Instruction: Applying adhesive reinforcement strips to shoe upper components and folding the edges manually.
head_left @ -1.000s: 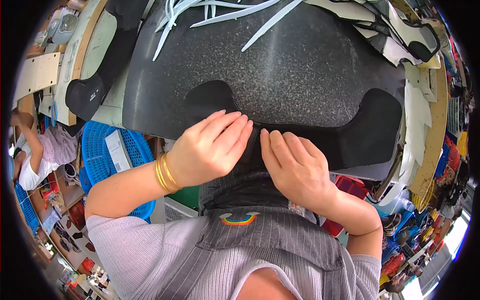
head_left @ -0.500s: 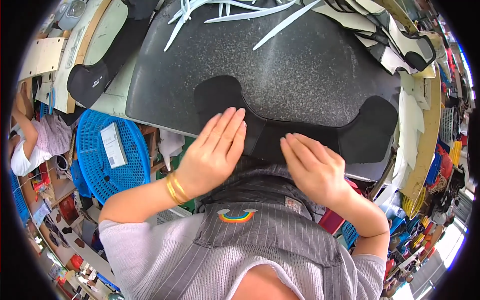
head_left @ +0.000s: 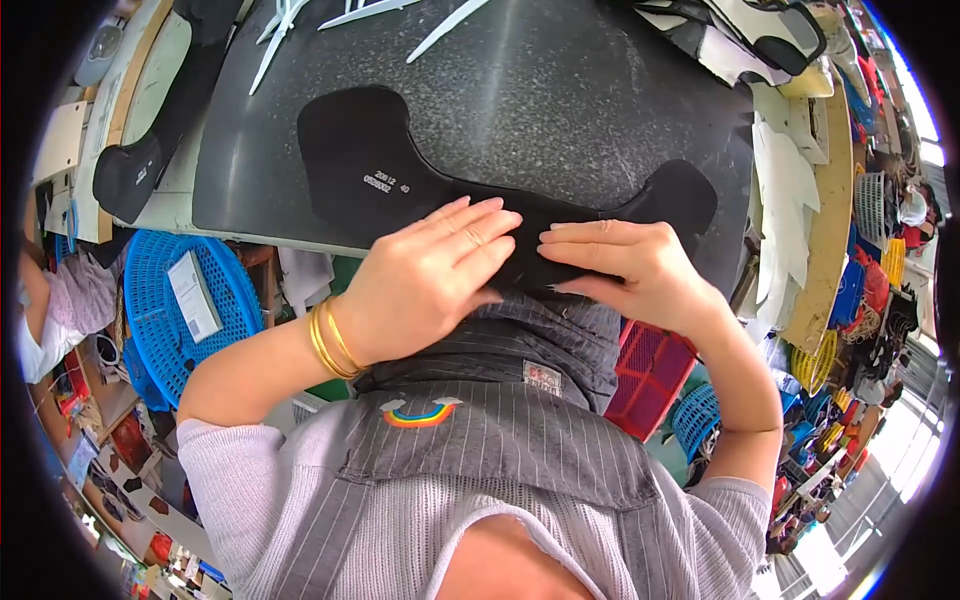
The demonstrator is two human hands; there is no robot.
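A black, curved flat piece [head_left: 335, 150], which looks like a shoe-upper panel, lies across the near part of the dark work surface. Its two ends flare upward, and the left end bears small white printed marks. My left hand [head_left: 440, 265] rests on the middle of the piece, fingers stretched and close together, two gold bangles at the wrist. Just to its right is my right hand [head_left: 630, 265], its fingers extended flat over the piece and its thumb apart near the front edge. The fingertips of both hands almost meet. Part of the piece is hidden beneath them.
Pale strips [head_left: 370, 12] lie at the far left of the dark board [head_left: 540, 110]. Cut black-and-white pieces [head_left: 725, 50] are stacked far right. A similar black piece [head_left: 130, 180] lies left. Blue baskets stand on both sides, one basket [head_left: 140, 290] holding a white box.
White printed marks now show on the black piece's left end, which looks larger than before. My hands have come closer together. The whole view has shifted, moving the board leftward.
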